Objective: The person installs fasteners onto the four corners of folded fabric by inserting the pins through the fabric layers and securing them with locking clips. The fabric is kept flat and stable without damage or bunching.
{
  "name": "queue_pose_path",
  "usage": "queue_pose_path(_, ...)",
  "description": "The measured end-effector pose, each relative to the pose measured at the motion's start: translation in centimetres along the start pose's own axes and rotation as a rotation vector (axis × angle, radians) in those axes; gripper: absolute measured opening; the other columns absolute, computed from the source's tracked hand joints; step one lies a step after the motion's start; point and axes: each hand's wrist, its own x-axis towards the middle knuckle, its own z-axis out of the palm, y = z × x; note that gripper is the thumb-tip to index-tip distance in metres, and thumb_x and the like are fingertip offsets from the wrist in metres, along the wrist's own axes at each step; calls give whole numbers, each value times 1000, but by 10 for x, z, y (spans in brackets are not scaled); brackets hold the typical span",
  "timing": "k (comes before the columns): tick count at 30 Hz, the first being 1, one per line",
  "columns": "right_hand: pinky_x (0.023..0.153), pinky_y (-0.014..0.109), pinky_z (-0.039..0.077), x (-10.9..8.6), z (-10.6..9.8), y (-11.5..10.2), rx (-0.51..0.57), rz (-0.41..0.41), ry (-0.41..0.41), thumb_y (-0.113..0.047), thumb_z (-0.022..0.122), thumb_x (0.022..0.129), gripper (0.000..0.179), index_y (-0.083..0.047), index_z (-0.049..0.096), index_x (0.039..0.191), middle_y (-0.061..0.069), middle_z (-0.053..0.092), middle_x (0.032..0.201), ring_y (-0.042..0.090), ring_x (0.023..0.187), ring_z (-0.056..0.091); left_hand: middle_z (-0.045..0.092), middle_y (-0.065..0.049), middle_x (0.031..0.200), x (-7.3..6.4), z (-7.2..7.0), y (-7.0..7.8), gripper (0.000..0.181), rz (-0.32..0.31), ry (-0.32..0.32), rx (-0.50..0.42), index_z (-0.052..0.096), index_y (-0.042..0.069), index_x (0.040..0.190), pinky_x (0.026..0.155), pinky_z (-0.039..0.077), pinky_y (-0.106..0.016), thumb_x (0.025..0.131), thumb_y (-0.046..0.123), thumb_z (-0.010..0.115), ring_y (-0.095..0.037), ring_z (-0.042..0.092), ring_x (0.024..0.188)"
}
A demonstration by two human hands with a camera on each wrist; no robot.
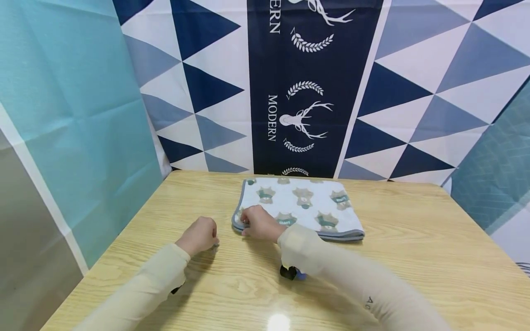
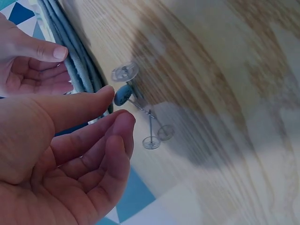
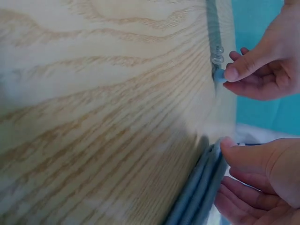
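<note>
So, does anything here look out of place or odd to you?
Mainly the backdrop behind the table: it seems hung sideways, because its deer heads and the word MODERN lie on their sides. The folded blanket looks tidy, and I see nothing spilled.

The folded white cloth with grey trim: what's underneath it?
The folded white cloth appears to rest on the pale wooden table, which shows along its near edge. Anything else beneath is covered by the folded layers and cannot be seen.
</note>
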Motion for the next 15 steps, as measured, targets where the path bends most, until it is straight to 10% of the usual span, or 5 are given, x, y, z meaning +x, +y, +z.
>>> queue_pose_path(8, 80, 33, 57, 2, 6, 5, 35, -45, 45, 2, 74, 78, 15, 1, 72, 92, 13, 73, 91, 23, 88, 69, 64, -3, 65, 1, 1, -5, 16, 2, -13, -22, 66, 5, 65, 55, 48, -24, 80, 2, 74, -12, 53, 57)
queue_pose_path(15, 77, 31, 58, 6, 5, 8, 52, -33, 77, 11, 59, 82, 25, 0, 71, 102, 14, 74, 93, 23, 87, 70, 64, -1, 68, 7, -5, -5, 13, 140, 30, -63, 67, 6, 70, 56, 44, -23, 82, 2, 72, -9, 51, 60)
